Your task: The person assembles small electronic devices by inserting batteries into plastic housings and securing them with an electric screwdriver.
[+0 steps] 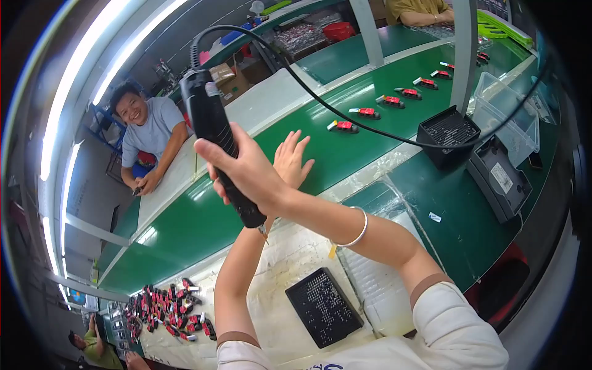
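My right hand (pixel 256 176) is wrapped round a black electric screwdriver (pixel 206 111), held raised and tilted, its thin bit (pixel 264 234) pointing down. A black cable (pixel 296 77) arcs from its upper end toward the right. Beyond my crossed right forearm, my left hand (pixel 290 161) reaches over the green conveyor belt (pixel 265 145) with fingers stretched out, and I see nothing in it. Several small red-and-black units with white tabs (pixel 364 113) stand in a row on the belt, to the right of that hand. Below my forearms lies a black tray (pixel 353 322) of small screws.
A pile of similar red-and-black units (pixel 169 311) lies at the lower left. At right are a black screw box (pixel 431 139), a dark grey device (pixel 502 179), clear plastic bins (pixel 509 117) and an upright post (pixel 465 61). A person (pixel 154 132) sits across the belt.
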The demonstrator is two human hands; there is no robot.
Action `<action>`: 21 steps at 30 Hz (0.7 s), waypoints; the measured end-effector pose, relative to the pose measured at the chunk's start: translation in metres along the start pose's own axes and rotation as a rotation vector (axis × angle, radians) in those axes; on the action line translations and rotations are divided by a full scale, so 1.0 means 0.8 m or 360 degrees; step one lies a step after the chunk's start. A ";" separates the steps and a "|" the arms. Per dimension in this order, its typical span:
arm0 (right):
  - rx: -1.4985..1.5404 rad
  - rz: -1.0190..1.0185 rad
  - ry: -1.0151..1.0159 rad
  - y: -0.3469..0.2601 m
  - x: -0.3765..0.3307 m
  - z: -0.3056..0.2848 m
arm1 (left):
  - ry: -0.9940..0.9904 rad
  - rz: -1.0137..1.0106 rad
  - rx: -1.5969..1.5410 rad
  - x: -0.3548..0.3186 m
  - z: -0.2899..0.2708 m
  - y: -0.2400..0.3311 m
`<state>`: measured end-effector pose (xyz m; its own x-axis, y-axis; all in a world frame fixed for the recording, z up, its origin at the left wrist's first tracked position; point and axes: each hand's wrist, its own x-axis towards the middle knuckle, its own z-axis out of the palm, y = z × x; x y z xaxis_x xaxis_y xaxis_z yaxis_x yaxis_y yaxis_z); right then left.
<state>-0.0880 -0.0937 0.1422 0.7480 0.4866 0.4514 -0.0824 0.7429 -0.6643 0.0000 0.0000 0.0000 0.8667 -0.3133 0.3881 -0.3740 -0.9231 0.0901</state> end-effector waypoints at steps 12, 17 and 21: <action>-0.0198 -0.0481 -0.0006 -0.083 0.006 -0.025 | -0.0556 0.0525 -0.0006 0.208 0.057 0.071; -0.0174 -0.0473 0.0142 -0.110 0.002 -0.039 | -0.0746 0.0693 -0.0150 0.253 0.066 0.108; -0.0242 -0.0912 0.0293 -0.107 0.007 -0.030 | -0.0604 0.0921 -0.0200 0.274 0.084 0.134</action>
<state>-0.0610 -0.1656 0.1872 0.7481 -0.0674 0.6602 0.4503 0.7822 -0.4305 0.1724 -0.1826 0.0333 0.5638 -0.8237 0.0607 -0.8253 -0.5590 0.0799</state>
